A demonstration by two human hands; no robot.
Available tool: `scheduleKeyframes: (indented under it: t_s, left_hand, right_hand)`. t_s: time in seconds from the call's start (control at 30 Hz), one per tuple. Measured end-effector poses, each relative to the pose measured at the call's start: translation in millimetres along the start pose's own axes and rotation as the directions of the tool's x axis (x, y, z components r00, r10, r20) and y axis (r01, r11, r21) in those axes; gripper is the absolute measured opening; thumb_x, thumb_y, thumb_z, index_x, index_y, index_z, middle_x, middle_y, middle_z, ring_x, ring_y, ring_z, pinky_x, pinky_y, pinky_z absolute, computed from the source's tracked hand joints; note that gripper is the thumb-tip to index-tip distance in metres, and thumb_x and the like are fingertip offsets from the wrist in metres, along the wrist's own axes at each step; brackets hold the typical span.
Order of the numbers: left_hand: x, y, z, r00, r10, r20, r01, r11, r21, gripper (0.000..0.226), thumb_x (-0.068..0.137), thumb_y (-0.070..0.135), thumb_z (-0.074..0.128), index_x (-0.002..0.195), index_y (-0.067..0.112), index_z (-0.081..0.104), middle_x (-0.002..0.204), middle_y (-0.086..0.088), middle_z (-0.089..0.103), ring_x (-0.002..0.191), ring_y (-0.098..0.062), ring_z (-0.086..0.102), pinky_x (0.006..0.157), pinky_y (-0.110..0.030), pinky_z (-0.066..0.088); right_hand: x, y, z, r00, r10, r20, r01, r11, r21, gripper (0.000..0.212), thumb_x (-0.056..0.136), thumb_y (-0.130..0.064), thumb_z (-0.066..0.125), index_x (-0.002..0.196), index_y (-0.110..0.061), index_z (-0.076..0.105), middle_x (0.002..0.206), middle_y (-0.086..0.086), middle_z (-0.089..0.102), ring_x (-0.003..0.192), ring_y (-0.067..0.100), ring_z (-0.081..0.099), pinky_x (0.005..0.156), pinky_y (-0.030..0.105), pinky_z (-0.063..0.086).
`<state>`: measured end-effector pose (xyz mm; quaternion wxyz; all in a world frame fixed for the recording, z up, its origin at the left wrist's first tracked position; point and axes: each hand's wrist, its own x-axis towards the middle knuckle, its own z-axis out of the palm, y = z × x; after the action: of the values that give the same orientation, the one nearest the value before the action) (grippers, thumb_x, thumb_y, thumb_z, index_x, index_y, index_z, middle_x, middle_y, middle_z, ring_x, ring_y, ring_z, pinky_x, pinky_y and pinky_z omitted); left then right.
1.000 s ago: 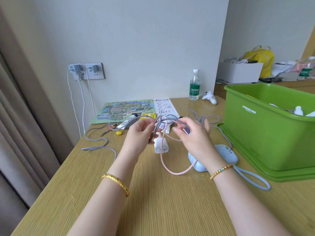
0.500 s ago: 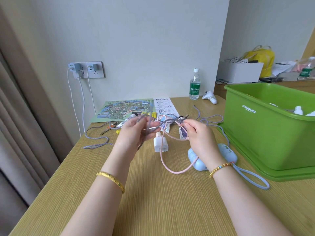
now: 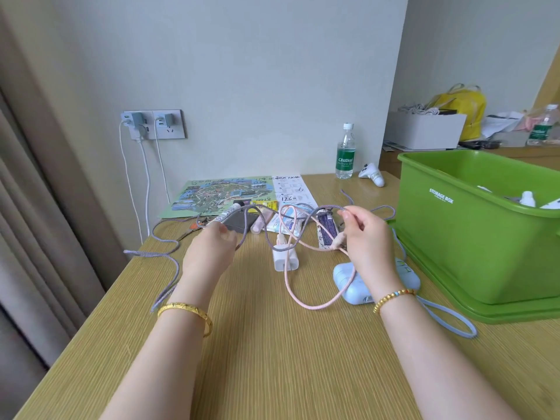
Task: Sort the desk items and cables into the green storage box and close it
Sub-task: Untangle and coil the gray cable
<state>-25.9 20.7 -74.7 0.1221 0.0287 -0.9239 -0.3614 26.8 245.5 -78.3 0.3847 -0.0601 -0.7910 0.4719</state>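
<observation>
A grey braided cable [image 3: 169, 262] stretches between both hands above the wooden desk; its loose end trails to the left edge. My left hand [image 3: 209, 253] pinches one part of it, my right hand [image 3: 363, 237] pinches another. A pink cable [image 3: 306, 301] loops under my right hand and runs to a white charger [image 3: 285, 259] lying on the desk. The green storage box [image 3: 460, 237] stands open at the right, sitting on its lid, with small white items inside.
A pale blue case [image 3: 348, 283] and a light device with a blue strap [image 3: 445, 322] lie by the box. Tubes, packets, a map [image 3: 218, 195] and a paper sheet sit behind. A water bottle [image 3: 345, 153] stands by the wall. Wall chargers hang at left.
My hands have moved apart, pulling the grey cable out longer between them. My right hand has shifted right toward the box.
</observation>
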Motion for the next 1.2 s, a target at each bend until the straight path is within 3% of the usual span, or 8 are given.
scheduleKeyframes:
  t_s: [0.17, 0.27, 0.4, 0.53, 0.7, 0.8, 0.97, 1.2]
  left_hand:
    - [-23, 30, -8, 0.776, 0.405, -0.484, -0.477, 0.878, -0.031, 0.031, 0.091, 0.009, 0.038, 0.116, 0.001, 0.055, 0.113, -0.018, 0.061, 0.110, -0.036, 0.052, 0.099, -0.034, 0.028]
    - [-45, 49, 3, 0.565, 0.740, -0.365, -0.710, 0.662, 0.241, 0.032, 0.089, 0.018, 0.037, 0.099, 0.002, 0.063, 0.091, -0.013, 0.067, 0.094, -0.031, 0.062, 0.099, -0.041, 0.037]
    - [-58, 60, 21, 0.851, 0.519, -0.080, -0.524, 0.850, -0.056, 0.033, 0.095, 0.039, 0.033, 0.094, 0.013, 0.052, 0.071, -0.009, 0.059, 0.068, -0.033, 0.056, 0.060, -0.037, 0.037]
    - [-43, 50, 19, 0.887, 0.431, -0.163, -0.458, 0.864, -0.210, 0.035, 0.095, 0.039, 0.042, 0.076, 0.012, 0.055, 0.056, -0.001, 0.048, 0.060, -0.025, 0.044, 0.057, -0.034, 0.028]
    - [-20, 30, -3, 0.931, 0.146, -0.333, -0.248, 0.925, -0.287, 0.050, 0.095, 0.034, 0.043, 0.050, 0.017, 0.028, 0.044, -0.001, 0.024, 0.046, -0.018, 0.025, 0.047, -0.032, 0.021]
    - [-10, 17, -7, 0.949, 0.036, -0.312, -0.102, 0.975, -0.199, 0.044, 0.090, 0.028, 0.042, 0.051, 0.012, 0.030, 0.047, -0.005, 0.029, 0.052, -0.027, 0.030, 0.047, -0.030, 0.023]
    - [-25, 25, 11, 0.925, 0.354, -0.140, -0.338, 0.933, 0.125, 0.024, 0.091, 0.022, 0.047, 0.075, 0.006, 0.058, 0.080, -0.012, 0.060, 0.082, -0.034, 0.055, 0.063, -0.037, 0.039]
    - [-57, 58, 20, 0.852, 0.480, 0.210, -0.403, 0.856, -0.323, 0.044, 0.094, 0.044, 0.041, 0.065, 0.016, 0.059, 0.063, 0.001, 0.066, 0.059, -0.006, 0.058, 0.060, -0.024, 0.040]
  right_hand:
    - [-12, -7, 9, 0.984, -0.110, 0.140, 0.126, 0.986, -0.108, 0.018, 0.091, -0.021, 0.053, 0.081, -0.015, 0.067, 0.063, 0.001, 0.061, 0.063, 0.024, 0.056, 0.059, 0.034, 0.043]
    - [-19, -16, 15, 0.969, -0.135, 0.209, 0.154, 0.985, -0.078, 0.015, 0.090, -0.021, 0.055, 0.087, -0.018, 0.070, 0.065, -0.007, 0.064, 0.066, 0.015, 0.060, 0.063, 0.030, 0.045]
    - [-21, -24, 13, 0.956, -0.157, 0.247, 0.129, 0.984, 0.126, 0.018, 0.094, -0.016, 0.049, 0.080, -0.019, 0.060, 0.057, -0.016, 0.054, 0.058, -0.001, 0.051, 0.062, 0.021, 0.044]
    - [-18, -23, 10, 0.938, -0.105, 0.329, 0.082, 0.993, 0.083, 0.016, 0.091, -0.017, 0.055, 0.076, -0.024, 0.058, 0.060, -0.016, 0.058, 0.059, 0.000, 0.050, 0.062, 0.021, 0.039]
    - [-3, 4, -5, 0.994, -0.054, 0.099, 0.099, 0.835, -0.541, 0.010, 0.085, -0.016, 0.057, 0.089, -0.015, 0.066, 0.097, 0.007, 0.064, 0.098, 0.031, 0.051, 0.084, 0.035, 0.031]
    - [2, 11, -15, 1.000, 0.026, -0.016, -0.031, 0.878, -0.477, 0.014, 0.088, -0.019, 0.056, 0.090, -0.010, 0.067, 0.097, 0.015, 0.059, 0.097, 0.036, 0.051, 0.080, 0.036, 0.036]
    - [-3, -4, -3, 0.989, -0.119, 0.087, 0.138, 0.957, -0.256, 0.021, 0.088, -0.004, 0.053, 0.098, -0.007, 0.070, 0.097, 0.012, 0.066, 0.090, 0.030, 0.061, 0.080, 0.034, 0.046]
    - [-12, -10, 6, 0.927, -0.284, 0.245, 0.351, 0.887, -0.300, 0.023, 0.087, -0.004, 0.055, 0.103, -0.011, 0.071, 0.099, 0.008, 0.068, 0.097, 0.030, 0.057, 0.081, 0.040, 0.048]
